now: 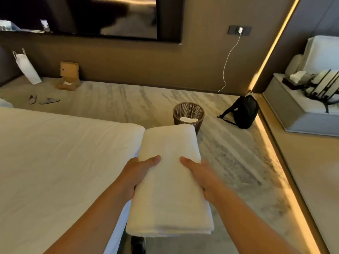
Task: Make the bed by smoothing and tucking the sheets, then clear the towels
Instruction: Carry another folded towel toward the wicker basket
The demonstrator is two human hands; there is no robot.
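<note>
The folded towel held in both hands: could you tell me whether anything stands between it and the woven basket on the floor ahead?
Nothing visible does. The folded towel, held by the left hand and right hand, hangs beside the bed corner; only bare floor shows toward the woven basket, though the towel hides its near base.

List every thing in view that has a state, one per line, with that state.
Towel: folded, held up off the bed by both hands.
Left hand: grips the towel's left edge, thumb on top.
Right hand: grips the towel's right edge, thumb on top.
Bed: sheet flat, lightly creased.
Basket: upright, something white inside.
Backpack: on the floor by the wall.
Charger: plugged in, cable hanging.
</note>
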